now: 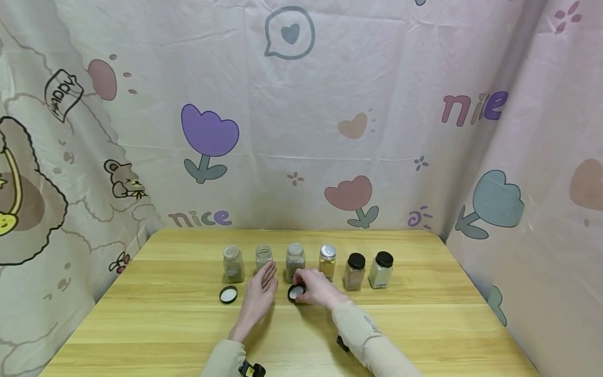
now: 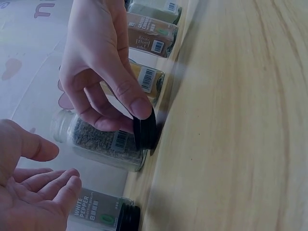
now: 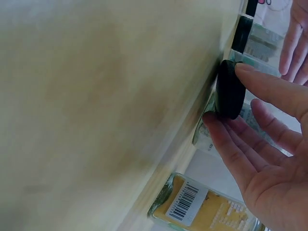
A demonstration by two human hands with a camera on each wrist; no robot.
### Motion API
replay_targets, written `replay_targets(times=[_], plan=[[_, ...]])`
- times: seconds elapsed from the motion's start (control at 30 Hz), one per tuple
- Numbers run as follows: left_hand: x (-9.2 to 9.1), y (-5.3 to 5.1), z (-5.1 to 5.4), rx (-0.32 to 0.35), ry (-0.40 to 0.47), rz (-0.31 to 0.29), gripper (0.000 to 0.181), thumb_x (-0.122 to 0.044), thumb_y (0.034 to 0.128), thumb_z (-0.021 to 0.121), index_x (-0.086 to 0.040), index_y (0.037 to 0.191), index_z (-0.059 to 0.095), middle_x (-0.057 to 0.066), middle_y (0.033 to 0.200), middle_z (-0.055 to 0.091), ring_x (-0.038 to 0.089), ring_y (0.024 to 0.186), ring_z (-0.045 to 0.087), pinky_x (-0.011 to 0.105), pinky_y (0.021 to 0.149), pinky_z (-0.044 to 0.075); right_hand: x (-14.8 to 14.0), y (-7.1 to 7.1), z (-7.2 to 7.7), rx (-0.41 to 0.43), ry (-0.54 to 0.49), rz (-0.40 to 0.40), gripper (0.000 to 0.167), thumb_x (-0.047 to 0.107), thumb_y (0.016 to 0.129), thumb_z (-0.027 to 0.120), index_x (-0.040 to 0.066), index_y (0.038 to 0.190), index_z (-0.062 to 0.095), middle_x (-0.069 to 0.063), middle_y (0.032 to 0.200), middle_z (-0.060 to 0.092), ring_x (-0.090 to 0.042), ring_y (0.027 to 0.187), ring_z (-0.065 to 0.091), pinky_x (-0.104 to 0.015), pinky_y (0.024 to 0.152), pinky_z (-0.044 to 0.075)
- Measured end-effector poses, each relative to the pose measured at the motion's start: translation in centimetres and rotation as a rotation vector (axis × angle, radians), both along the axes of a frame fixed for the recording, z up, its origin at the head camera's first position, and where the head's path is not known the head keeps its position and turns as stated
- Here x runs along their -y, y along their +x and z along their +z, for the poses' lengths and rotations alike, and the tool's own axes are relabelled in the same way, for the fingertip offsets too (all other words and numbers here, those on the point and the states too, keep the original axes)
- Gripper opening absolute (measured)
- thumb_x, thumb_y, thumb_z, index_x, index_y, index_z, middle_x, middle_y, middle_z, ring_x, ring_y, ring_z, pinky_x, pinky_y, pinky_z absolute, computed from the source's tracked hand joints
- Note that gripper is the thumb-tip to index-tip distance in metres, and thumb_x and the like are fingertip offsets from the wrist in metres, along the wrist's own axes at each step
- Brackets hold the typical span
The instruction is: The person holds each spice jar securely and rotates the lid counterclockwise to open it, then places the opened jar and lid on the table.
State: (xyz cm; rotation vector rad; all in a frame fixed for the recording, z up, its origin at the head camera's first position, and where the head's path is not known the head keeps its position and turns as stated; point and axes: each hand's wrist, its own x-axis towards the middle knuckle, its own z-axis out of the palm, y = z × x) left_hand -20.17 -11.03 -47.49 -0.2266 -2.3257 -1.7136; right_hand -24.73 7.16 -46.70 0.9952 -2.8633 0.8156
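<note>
Pinched by the fingers (image 3: pixel 231 144) of the right hand (image 1: pixel 317 288), just in front of the third jar (image 1: pixel 295 258): a black lid (image 3: pixel 230 91). Straight at the left hand (image 1: pixel 259 296), near the second jar (image 1: pixel 262 256): fingers. In a row on the bench (image 1: pixel 198 327): dark grains in the lidless third jar; yellow powder in the silver-topped fourth jar (image 1: pixel 327 265); brown powder in the fifth jar (image 1: pixel 354 278), pale contents in the sixth jar (image 1: pixel 380 275), both capped in black.

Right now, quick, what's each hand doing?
Left hand: open, holding nothing.
Right hand: closed, pinching a black lid by its edge.
</note>
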Motion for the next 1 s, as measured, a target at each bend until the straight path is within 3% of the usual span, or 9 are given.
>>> replay_targets(times=[0.23, 0.67, 0.83, 1.0], plan=[[0.0, 0.0, -0.2, 0.008, 0.004, 0.001, 0.049, 0.006, 0.097, 0.053, 0.013, 0.145, 0.042, 0.032, 0.146, 0.049, 0.045, 0.135, 0.052, 0.046, 0.112, 0.044, 0.4, 0.1, 0.0, 0.007, 0.033, -0.024, 0.029, 0.007, 0.075, 0.086, 0.008, 0.094, 0.065, -0.004, 0.088, 0.071, -0.01, 0.076, 0.062, -0.021, 0.068, 0.05], [0.1, -0.1, -0.4, 0.004, 0.01, -0.004, 0.049, 0.006, 0.0972, 0.053, 0.013, 0.144, 0.042, 0.033, 0.146, 0.049, 0.045, 0.135, 0.052, 0.046, 0.112, 0.044, 0.4, 0.5, 0.1, -0.039, 0.067, -0.048, 0.033, 0.012, 0.076, 0.087, 0.008, 0.102, 0.067, -0.007, 0.098, 0.076, -0.017, 0.084, 0.07, -0.026, 0.075, 0.058], [0.2, -0.1, -0.5, 0.007, 0.007, -0.003, 0.049, 0.006, 0.0971, 0.053, 0.013, 0.144, 0.042, 0.033, 0.146, 0.049, 0.045, 0.135, 0.052, 0.047, 0.112, 0.045, -0.1, 0.8, 0.6, -0.006, -0.018, -0.09, 0.034, 0.016, 0.078, 0.086, 0.007, 0.105, 0.068, -0.011, 0.102, 0.075, -0.023, 0.088, 0.071, -0.027, 0.075, 0.059], [0.1, -0.1, -0.5, 0.014, 0.01, -0.001, 0.049, 0.005, 0.0976, 0.053, 0.013, 0.144, 0.042, 0.033, 0.145, 0.049, 0.045, 0.135, 0.052, 0.047, 0.112, 0.045, -0.8, 0.9, 0.9, -0.013, -0.175, -0.11, 0.036, 0.017, 0.081, 0.085, 0.003, 0.109, 0.068, -0.017, 0.104, 0.075, -0.024, 0.082, 0.073, -0.022, 0.068, 0.058]])
